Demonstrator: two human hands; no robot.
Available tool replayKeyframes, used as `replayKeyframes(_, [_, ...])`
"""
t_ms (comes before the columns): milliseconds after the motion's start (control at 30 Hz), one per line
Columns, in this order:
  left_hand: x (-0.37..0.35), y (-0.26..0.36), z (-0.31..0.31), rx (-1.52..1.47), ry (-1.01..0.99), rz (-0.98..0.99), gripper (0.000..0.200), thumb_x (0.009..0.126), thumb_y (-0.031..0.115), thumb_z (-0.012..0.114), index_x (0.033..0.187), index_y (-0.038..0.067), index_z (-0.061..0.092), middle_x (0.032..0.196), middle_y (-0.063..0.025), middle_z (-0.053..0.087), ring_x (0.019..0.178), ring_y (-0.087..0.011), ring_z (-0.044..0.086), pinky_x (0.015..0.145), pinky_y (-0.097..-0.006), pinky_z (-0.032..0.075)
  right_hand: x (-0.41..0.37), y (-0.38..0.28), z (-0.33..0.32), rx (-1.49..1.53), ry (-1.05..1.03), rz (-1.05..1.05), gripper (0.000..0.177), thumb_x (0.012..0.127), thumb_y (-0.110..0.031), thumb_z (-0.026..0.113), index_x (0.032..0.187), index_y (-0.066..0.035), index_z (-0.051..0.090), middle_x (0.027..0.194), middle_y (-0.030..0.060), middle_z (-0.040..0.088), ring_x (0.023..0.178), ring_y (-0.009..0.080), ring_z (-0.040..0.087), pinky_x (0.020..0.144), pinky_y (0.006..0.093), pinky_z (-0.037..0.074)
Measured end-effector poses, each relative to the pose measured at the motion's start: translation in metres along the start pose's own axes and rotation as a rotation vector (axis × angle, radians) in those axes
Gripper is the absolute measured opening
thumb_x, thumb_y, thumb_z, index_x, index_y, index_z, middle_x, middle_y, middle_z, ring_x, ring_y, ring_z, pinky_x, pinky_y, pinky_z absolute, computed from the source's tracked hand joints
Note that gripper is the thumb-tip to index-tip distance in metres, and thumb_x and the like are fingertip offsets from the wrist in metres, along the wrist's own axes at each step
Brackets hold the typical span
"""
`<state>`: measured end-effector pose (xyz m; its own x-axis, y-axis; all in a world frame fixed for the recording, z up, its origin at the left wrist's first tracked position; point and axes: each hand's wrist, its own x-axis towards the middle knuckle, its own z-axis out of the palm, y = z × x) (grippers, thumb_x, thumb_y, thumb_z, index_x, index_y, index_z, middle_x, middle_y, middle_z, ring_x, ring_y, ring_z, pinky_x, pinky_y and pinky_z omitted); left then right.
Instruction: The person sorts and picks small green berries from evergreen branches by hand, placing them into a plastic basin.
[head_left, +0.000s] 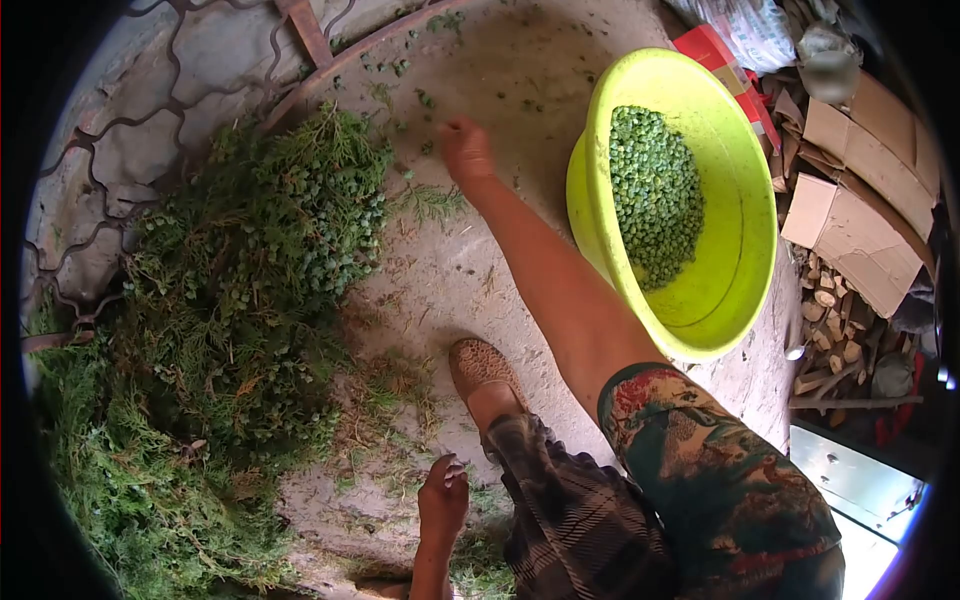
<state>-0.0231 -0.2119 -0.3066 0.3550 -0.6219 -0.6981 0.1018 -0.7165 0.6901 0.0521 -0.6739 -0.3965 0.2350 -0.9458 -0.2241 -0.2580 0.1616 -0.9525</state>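
Observation:
My right hand reaches out over the floor between the leafy pile and the yellow tub, its fingers closed; whatever they may hold is hidden. Scattered small green cones lie near it. Low in the view, my left hand is curled closed by my knee, and I cannot make out anything inside it. A big heap of green conifer branches, dotted with pale cones, fills the left side. The bright yellow-green tub is tilted and holds many small green cones.
A rusty wavy metal grille stands behind the heap. Flattened cardboard, chopped wood and a red box lie right of the tub. My shod foot rests on the floor, among leaf scraps.

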Motion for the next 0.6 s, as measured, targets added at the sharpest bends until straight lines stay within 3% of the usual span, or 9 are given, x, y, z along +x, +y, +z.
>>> replayKeyframes(33, [0.0,-0.001,0.0,-0.002,0.003,0.012,0.033,0.083,0.006,0.056,0.115,0.0,0.053,0.093,-0.017,0.066,0.086,-0.0258,0.065,0.075,-0.0326,0.051,0.002,0.006,0.007,-0.525,0.031,-0.373,0.022,0.079,-0.02,0.061,0.093,-0.004,0.055,0.087,0.0195,0.063,0.073,0.0354,0.061,0.063,0.0431,0.047])
replayKeyframes(67, [0.0,-0.002,0.001,-0.003,0.003,0.009,0.033,0.083,0.006,0.056,0.115,0.0,0.053,0.093,-0.017,0.066,0.086,-0.0258,0.065,0.075,-0.0326,0.051,0.005,0.012,0.013,-0.527,0.028,-0.371,0.022,0.079,-0.02,0.061,0.093,-0.004,0.055,0.087,0.0195,0.063,0.073,0.0354,0.061,0.063,0.0431,0.047])
replayKeyframes(133, [0.0,-0.002,0.001,0.028,0.001,0.012,0.033,0.083,0.006,0.056,0.115,0.0,0.053,0.093,-0.0179,0.065,0.086,-0.0267,0.065,0.074,-0.033,0.051,0.006,0.019,0.019,-0.922,-0.133,-0.376,0.025,0.077,-0.021,0.062,0.092,-0.002,0.057,0.085,0.0238,0.061,0.081,0.0399,0.06,0.069,0.0437,0.047])
replayKeyframes(233, [0.0,0.007,-0.003,0.002,-0.047,-0.072,0.034,0.085,0.008,0.054,0.117,-0.003,0.051,0.097,-0.0158,0.063,0.091,-0.0199,0.061,0.076,-0.0288,0.048,0.004,0.024,0.017,-0.47,0.021,-0.405,0.022,0.077,-0.02,0.062,0.09,-0.002,0.059,0.082,0.0236,0.061,0.08,0.0392,0.061,0.068,0.0444,0.048])
replayKeyframes(267, [-0.001,0.008,-0.003,-0.001,-0.045,-0.071,0.034,0.085,0.008,0.054,0.117,-0.003,0.051,0.097,-0.0158,0.063,0.091,-0.0199,0.061,0.076,-0.0288,0.048,0.003,0.024,0.015,-0.471,0.019,-0.408,0.022,0.077,-0.02,0.062,0.09,-0.002,0.059,0.082,0.0236,0.061,0.08,0.0392,0.061,0.068,0.0444,0.048])
replayKeyframes(333, [-0.002,0.009,-0.003,-0.054,-0.027,-0.102,0.033,0.085,0.009,0.054,0.116,-0.003,0.051,0.097,-0.0157,0.063,0.09,-0.02,0.062,0.076,-0.0285,0.048,-0.005,0.022,0.013,-0.306,-0.035,-0.249,0.021,0.076,-0.017,0.062,0.09,-0.002,0.057,0.08,0.0236,0.061,0.081,0.0391,0.061,0.068,0.0457,0.049])
replayKeyframes(367, [-0.003,0.009,-0.002,-0.047,-0.026,-0.105,0.033,0.085,0.009,0.054,0.116,-0.003,0.051,0.097,-0.0157,0.063,0.09,-0.02,0.062,0.076,-0.0285,0.048,-0.012,0.023,0.015,-0.3,-0.033,-0.245,0.021,0.076,-0.017,0.062,0.09,-0.002,0.057,0.08,0.0236,0.061,0.081,0.0391,0.061,0.068,0.0457,0.049])
replayKeyframes(433, [-0.004,0.009,0.0,-0.006,-0.004,-0.035,0.033,0.083,0.006,0.056,0.116,0.001,0.053,0.095,-0.0167,0.065,0.086,-0.0245,0.065,0.074,-0.0327,0.051,-0.032,0.014,0.026,-0.577,-0.157,-0.524,0.026,0.076,-0.011,0.057,0.101,-0.005,0.055,0.087,0.0217,0.064,0.079,0.04,0.061,0.071,0.0457,0.05])
replayKeyframes(600, [-0.003,0.008,-0.003,0.047,0.031,-0.015,0.033,0.083,0.006,0.055,0.115,0.001,0.053,0.093,-0.0174,0.066,0.087,-0.0251,0.066,0.075,-0.0316,0.051,-0.037,0.005,0.035,-0.838,-0.263,-0.408,0.029,0.079,-0.008,0.054,0.107,-0.002,0.051,0.088,0.0245,0.062,0.084,0.0407,0.061,0.073,0.0477,0.05])
